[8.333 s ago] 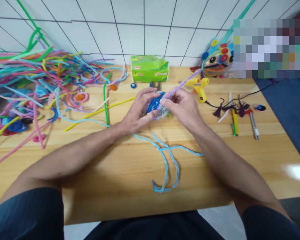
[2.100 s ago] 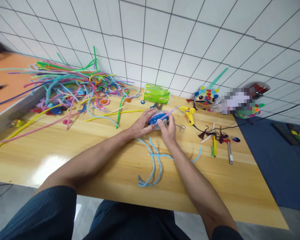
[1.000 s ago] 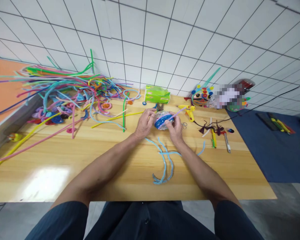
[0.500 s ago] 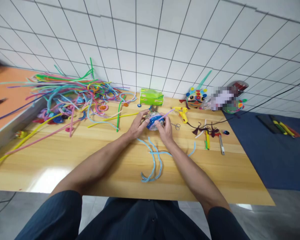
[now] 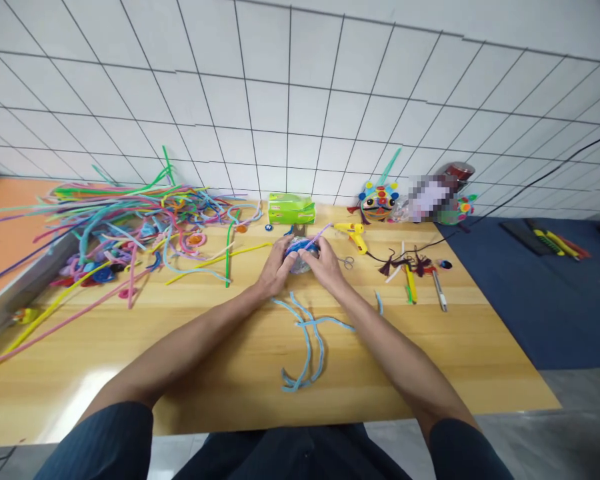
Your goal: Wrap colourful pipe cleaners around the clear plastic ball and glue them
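Between my two hands is a small rounded craft piece (image 5: 300, 265), blue on top and clear, see-through below; its exact kind I cannot make out. My left hand (image 5: 275, 269) grips its left side, thumb on the near face. Fingers of my right hand (image 5: 326, 265) close round the right side, thumb laid across the top. A purple pipe cleaner (image 5: 323, 232) sticks out of it toward the upper right. Several light-blue pipe cleaners (image 5: 307, 347) lie on the table in front of my wrists. Small scissors (image 5: 348, 263) rest just right of my right hand.
A heap of coloured pipe cleaners (image 5: 125, 203) covers the back left. Behind my hands stands a green packet (image 5: 292, 209). A yellow glue gun (image 5: 353, 236) with a cord, a decorated animal-face craft (image 5: 379, 200), tassels (image 5: 420, 263), and a pen (image 5: 440, 291) lie to the right.
My view has tilted up, so the table sits lower in the picture. The craft piece has turned in my hands: less blue and more of its clear side shows. Both hands keep their hold.
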`<state>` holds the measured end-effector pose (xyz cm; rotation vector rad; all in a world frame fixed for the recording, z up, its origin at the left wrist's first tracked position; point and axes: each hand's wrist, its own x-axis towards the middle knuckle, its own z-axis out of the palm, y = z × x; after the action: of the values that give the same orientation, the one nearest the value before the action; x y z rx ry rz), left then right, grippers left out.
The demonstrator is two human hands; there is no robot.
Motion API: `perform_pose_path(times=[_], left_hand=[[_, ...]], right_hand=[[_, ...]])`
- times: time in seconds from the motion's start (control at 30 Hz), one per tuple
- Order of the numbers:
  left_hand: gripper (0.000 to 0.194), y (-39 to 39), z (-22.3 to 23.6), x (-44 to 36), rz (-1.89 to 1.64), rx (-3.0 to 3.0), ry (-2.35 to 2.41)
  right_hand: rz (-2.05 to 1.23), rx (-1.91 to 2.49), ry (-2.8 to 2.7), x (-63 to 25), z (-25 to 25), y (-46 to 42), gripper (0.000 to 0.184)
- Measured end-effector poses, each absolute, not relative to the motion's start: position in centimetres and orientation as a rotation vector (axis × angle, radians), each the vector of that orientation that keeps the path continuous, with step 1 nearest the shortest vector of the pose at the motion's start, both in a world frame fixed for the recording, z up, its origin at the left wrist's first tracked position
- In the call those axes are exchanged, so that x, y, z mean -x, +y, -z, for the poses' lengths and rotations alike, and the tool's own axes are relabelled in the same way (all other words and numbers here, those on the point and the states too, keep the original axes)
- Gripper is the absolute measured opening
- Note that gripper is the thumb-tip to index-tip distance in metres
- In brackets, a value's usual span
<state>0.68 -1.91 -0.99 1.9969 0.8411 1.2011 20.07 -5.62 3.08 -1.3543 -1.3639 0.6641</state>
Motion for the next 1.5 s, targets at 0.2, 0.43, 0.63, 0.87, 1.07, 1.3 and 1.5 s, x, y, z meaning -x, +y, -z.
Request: perform_pose_path(times=[0.2,0.43,0.63,0.87,1.07,1.3,1.5], left_hand=[[0.064,-2.2,1.3,-0.9,-1.243,-1.955,0.808],[0.073,-2.6,1.2,-0.7,-1.305,-2.078,0.784],[0.066,-2.5,0.9,-0.7,-1.288,-2.125,0.758],[0.06,-2.5,0.6,-0.4,-1.246,-2.09,0.777],[0.059,-2.4,0.3,-0.3,-1.234,-2.11,0.776],[0.058,-2.5,0.3,-0.5,-1.263,-2.111,0.79],[0.059,-2.3,0.6,-0.5,-1.27,-2.092,0.793]], right_hand=[[-0.677,1.247,-1.411,-20.3,-2.5,-5.6,0.059],[-0.687,1.213,-1.369,-20.5,-1.2,-5.9,0.064],[-0.681,1.223,-1.315,-20.3,-0.8,-5.9,0.067],[-0.701,1.204,-1.294,-20.2,-0.6,-5.8,0.069],[-0.693,1.208,-1.294,-20.1,-0.7,-5.9,0.069],[-0.683,1.19,-1.325,-20.3,-0.8,-6.1,0.068],[-0.662,1.178,-1.339,-20.4,-0.4,-5.9,0.068]])
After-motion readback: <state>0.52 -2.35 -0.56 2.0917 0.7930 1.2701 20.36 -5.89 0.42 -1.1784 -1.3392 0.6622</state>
